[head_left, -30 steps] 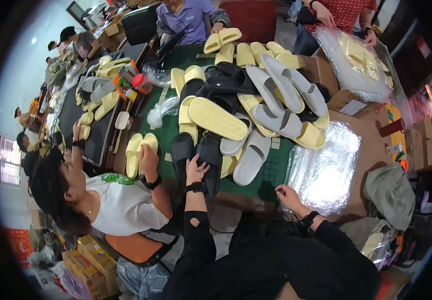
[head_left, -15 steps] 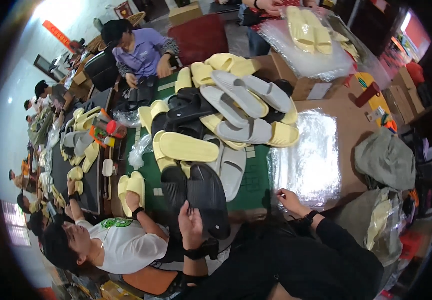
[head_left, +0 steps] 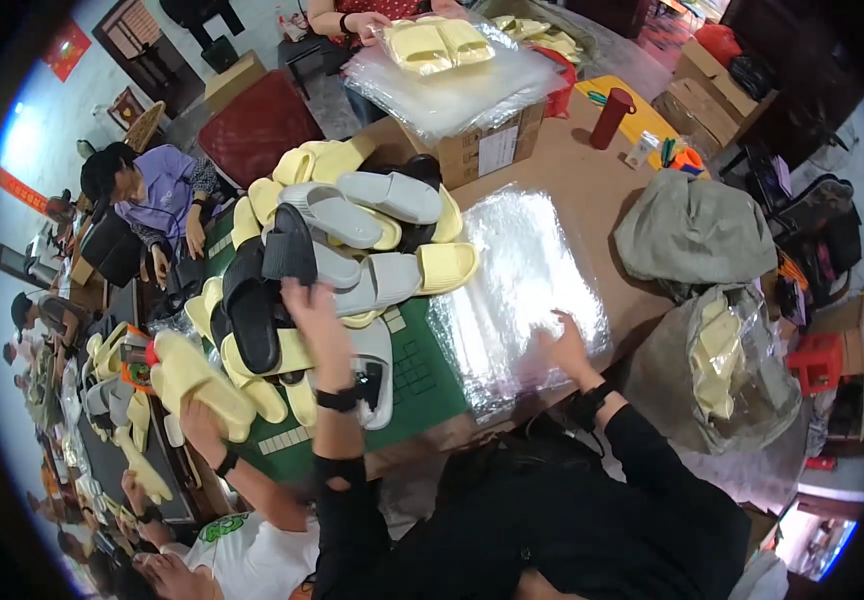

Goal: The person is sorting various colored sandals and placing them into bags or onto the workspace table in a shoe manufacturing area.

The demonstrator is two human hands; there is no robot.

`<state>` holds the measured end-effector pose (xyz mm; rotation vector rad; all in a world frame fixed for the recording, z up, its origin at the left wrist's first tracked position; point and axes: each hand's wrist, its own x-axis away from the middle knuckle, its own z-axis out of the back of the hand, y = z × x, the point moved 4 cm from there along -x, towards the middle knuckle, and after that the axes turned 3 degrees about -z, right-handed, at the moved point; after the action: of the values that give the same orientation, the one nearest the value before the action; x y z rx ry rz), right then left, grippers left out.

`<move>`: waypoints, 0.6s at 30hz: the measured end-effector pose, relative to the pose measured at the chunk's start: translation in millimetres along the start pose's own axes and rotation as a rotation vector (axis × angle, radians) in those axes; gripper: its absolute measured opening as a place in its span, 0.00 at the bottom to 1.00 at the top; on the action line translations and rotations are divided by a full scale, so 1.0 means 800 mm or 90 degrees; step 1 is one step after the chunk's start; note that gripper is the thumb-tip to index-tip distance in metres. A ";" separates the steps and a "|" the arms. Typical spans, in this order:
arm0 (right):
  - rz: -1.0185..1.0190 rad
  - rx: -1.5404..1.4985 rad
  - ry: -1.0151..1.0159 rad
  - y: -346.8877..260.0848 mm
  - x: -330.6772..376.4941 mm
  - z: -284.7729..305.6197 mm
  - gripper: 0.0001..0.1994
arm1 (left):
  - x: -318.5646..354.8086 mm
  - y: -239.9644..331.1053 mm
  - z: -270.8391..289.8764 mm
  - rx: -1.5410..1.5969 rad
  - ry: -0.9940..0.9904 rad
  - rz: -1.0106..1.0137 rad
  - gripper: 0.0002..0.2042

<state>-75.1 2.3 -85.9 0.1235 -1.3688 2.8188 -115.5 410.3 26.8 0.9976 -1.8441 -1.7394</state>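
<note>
Two black slides [head_left: 270, 280] have risen off the green mat [head_left: 422, 375], clamped in the left hand [head_left: 314, 312], while the right hand [head_left: 564, 345] at four o'clock now presses open-fingered onto clear bags [head_left: 517, 290].

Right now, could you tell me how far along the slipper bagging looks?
Done: one yellow pair already lies in a clear bag on the far stack. In hand: the left hand lifts a black slipper off the pile, while the right hand rests on the stack of clear bags. Left: a large heap of loose slippers, grey, yellow and black, remains unbagged on the green mat.
</note>
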 end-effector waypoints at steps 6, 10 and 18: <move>-0.174 0.247 0.087 0.089 -0.129 0.053 0.44 | 0.157 -0.226 -0.097 -0.384 -0.207 0.274 0.33; -0.200 0.053 -0.124 0.099 -0.137 0.043 0.47 | 0.133 -0.261 -0.158 -0.298 -0.101 0.407 0.32; -0.531 -0.311 -0.382 0.071 -0.118 0.016 0.34 | 0.096 -0.324 -0.159 -0.055 0.044 0.600 0.28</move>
<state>17.5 -40.0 -129.4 1.2577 -1.5337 1.7607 -18.4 277.5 -222.7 0.0735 -1.7352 -1.1509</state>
